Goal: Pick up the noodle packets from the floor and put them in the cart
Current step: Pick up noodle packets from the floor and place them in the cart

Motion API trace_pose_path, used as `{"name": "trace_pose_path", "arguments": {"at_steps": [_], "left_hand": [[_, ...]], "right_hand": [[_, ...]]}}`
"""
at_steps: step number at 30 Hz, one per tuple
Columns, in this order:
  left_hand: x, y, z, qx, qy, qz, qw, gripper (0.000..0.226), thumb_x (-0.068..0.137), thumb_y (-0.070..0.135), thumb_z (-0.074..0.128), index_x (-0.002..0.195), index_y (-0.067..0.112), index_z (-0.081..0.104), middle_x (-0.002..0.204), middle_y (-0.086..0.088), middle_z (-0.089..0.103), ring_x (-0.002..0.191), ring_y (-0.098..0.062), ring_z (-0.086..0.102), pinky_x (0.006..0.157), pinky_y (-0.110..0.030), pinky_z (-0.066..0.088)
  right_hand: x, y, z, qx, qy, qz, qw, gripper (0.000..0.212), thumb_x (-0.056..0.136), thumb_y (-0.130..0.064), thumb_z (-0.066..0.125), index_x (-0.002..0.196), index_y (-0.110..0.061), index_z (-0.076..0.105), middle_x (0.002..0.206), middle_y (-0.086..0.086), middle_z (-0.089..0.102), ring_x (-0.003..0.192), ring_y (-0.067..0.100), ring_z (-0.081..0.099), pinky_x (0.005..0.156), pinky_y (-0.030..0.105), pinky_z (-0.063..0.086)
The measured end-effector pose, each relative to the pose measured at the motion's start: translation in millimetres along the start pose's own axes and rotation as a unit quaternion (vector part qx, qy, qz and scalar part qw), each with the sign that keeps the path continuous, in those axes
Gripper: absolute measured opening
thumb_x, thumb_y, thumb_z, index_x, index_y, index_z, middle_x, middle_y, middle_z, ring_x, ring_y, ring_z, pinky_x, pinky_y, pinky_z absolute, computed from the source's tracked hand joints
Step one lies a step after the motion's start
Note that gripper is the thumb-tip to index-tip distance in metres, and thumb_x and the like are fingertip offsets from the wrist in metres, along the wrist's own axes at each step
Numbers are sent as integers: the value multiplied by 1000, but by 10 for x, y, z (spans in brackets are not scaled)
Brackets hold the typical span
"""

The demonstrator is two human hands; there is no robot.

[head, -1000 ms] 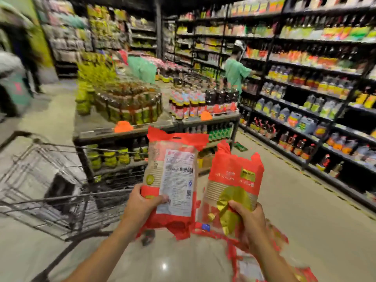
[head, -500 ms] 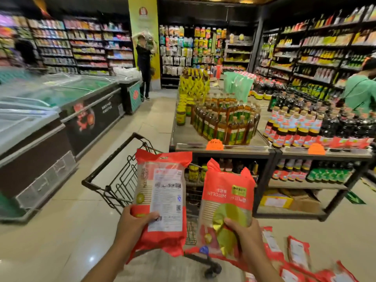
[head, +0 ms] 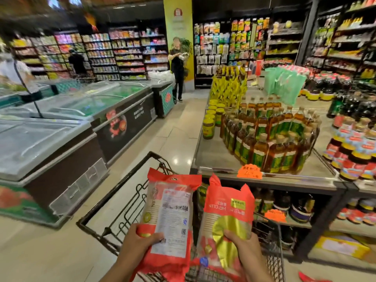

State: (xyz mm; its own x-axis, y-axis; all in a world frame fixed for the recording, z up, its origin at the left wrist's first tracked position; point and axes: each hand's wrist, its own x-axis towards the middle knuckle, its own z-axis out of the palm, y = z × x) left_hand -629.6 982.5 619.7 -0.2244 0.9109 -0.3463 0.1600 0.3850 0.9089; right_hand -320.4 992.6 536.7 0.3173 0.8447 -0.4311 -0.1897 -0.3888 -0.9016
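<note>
Mid-task: two noodle packets are lifted, not yet dropped. Left hand [head: 136,244] fingers pinching the lower end of the label-side packet [head: 169,216]; right hand [head: 243,246] fingers clamped on the lower end of the red-and-gold packet [head: 227,216]. Both are held upright above the cart [head: 114,202], over its near right corner. Red packaging shows low in the basket beneath them, likely packets already in. A red scrap on the floor [head: 309,278] at the bottom right suggests more left.
</note>
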Motion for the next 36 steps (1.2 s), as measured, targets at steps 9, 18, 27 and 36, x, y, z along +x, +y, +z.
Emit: {"name": "trace_pose_path", "arguments": {"at_steps": [9,18,27,36], "left_hand": [[1676,-409,640,14,-23,-110,994,106,4,41,92,99,12,59,92,-10,72,83,-29,71,66,-36,55],[3119,-1633,1302,126,-43,-218,967,71,41,27,101,99,8,63,77,-5,71,69,-20,67,58,-28,46],[3824,-2473,1835,243,-39,-158,956,43,64,23,93,83,18,54,78,-8,68,75,-31,66,69,-41,51],[3994,-2704,1952,478,-177,-103,854,52,98,11,46,147,1,31,133,-20,61,117,-39,63,90,-44,54]], "right_hand": [[1155,403,331,-49,72,94,992,121,19,-39,101,126,-1,59,118,16,68,98,26,65,83,36,50],[2189,2226,654,-85,151,273,946,114,22,-60,99,119,-18,57,107,5,74,99,29,73,94,47,56],[3104,2667,856,-133,159,275,939,69,46,-48,100,98,-18,66,78,-4,79,79,27,74,72,47,62],[3200,2507,914,-359,60,305,880,55,95,-51,63,128,-10,45,116,6,58,108,28,63,85,33,51]]}}
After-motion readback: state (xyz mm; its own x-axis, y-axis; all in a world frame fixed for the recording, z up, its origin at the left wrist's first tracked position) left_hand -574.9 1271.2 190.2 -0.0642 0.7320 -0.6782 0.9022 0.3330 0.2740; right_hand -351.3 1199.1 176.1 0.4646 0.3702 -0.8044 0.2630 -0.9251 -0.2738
